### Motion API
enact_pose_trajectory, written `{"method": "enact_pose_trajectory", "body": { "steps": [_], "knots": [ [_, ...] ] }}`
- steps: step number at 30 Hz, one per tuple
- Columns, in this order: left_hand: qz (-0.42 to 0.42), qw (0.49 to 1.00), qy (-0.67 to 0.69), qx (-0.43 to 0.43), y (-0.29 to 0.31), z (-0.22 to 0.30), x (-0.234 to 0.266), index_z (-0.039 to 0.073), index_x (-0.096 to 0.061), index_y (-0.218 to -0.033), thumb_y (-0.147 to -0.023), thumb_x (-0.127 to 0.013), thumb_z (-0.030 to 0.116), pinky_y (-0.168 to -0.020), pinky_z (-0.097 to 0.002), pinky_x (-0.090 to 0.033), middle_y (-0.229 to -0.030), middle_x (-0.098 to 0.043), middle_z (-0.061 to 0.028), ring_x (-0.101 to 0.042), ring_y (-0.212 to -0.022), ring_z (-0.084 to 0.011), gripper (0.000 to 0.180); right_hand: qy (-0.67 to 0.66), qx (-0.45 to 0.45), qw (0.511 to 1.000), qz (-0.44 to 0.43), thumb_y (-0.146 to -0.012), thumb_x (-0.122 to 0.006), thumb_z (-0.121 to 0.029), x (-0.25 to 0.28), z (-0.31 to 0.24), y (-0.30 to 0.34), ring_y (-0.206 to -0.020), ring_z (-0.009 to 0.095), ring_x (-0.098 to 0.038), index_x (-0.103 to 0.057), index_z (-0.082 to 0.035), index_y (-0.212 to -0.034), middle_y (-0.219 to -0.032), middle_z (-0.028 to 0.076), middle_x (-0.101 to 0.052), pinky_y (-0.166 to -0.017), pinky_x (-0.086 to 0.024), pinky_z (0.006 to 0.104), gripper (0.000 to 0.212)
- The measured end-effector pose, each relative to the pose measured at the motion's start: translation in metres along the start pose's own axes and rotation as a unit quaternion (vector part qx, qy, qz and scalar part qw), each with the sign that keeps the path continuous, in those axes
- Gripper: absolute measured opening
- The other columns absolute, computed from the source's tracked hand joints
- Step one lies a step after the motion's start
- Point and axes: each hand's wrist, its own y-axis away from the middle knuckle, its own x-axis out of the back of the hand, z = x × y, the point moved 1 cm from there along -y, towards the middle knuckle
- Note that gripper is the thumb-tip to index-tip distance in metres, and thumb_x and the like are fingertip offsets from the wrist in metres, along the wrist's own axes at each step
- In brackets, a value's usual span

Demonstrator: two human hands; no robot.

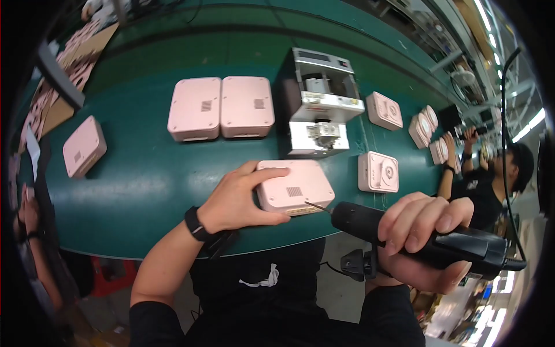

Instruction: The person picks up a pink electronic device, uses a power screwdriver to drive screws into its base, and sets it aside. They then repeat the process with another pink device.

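A pink plastic housing (312, 184) with rounded corners and a small slotted grille lies near the table's front edge. Across its left end my left hand (237, 196) is spread, the thumb along the near side and fingers over the top, gripping it. In my right hand (419, 231) is a black electric screwdriver (358, 221), fingers wrapped around its body. Its thin bit points left, the tip at or just above the housing's near right part; whether it touches I cannot tell. A cable runs from the tool's rear.
Behind the housing stands a screw feeder machine (324, 98). Two pink housings (195, 109) sit side by side left of it, another housing (85, 147) at far left. Pink units with round parts (378, 172) stand to the right. A co-worker (485, 179) works at far right.
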Motion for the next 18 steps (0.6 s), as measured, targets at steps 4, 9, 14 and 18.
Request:
{"method": "enact_pose_trajectory", "body": {
  "steps": [4,9,14,18],
  "knots": [
    [-0.074,0.971,0.183,0.132,0.001,0.0,0.012,0.009,-0.061,-0.132,-0.072,-0.086,0.021,-0.097,-0.0337,-0.05,-0.125,-0.063,-0.0133,-0.062,-0.113,-0.0227,0.066,0.043,0.031,0.996,0.075,-0.087,-0.068,-0.049,0.036,-0.006,0.034,-0.049,0.018,-0.053,-0.044,-0.005,-0.099,-0.065,0.005,-0.052,-0.05,-0.048,0.0325,0.051],
    [-0.112,0.919,0.314,0.21,-0.005,0.002,0.003,0.002,-0.058,-0.135,-0.076,-0.082,0.017,-0.101,-0.0307,-0.046,-0.127,-0.063,-0.01,-0.059,-0.115,-0.0172,0.066,0.121,-0.018,0.982,0.144,-0.089,-0.067,-0.049,0.07,0.003,0.083,-0.052,0.018,-0.054,-0.043,-0.005,-0.102,-0.071,0.007,-0.053,-0.052,-0.048,0.0324,0.051],
    [-0.143,0.913,0.326,0.201,-0.012,0.014,-0.005,0.004,-0.057,-0.137,-0.081,-0.082,0.017,-0.1,-0.0309,-0.048,-0.127,-0.063,-0.0094,-0.061,-0.112,-0.0161,0.063,0.12,-0.011,0.978,0.172,-0.089,-0.067,-0.05,0.091,0.011,0.116,-0.054,0.019,-0.055,-0.042,-0.005,-0.104,-0.072,0.008,-0.053,-0.054,-0.049,0.0328,0.053],
    [-0.162,0.905,0.323,0.226,-0.022,0.022,-0.015,0.003,-0.056,-0.137,-0.08,-0.083,0.014,-0.102,-0.0307,-0.047,-0.128,-0.063,-0.0097,-0.06,-0.113,-0.0162,0.064,0.112,0.001,0.975,0.189,-0.089,-0.068,-0.051,0.103,0.02,0.119,-0.054,0.019,-0.055,-0.042,-0.005,-0.104,-0.072,0.008,-0.053,-0.054,-0.049,0.0333,0.055]
  ]
}}
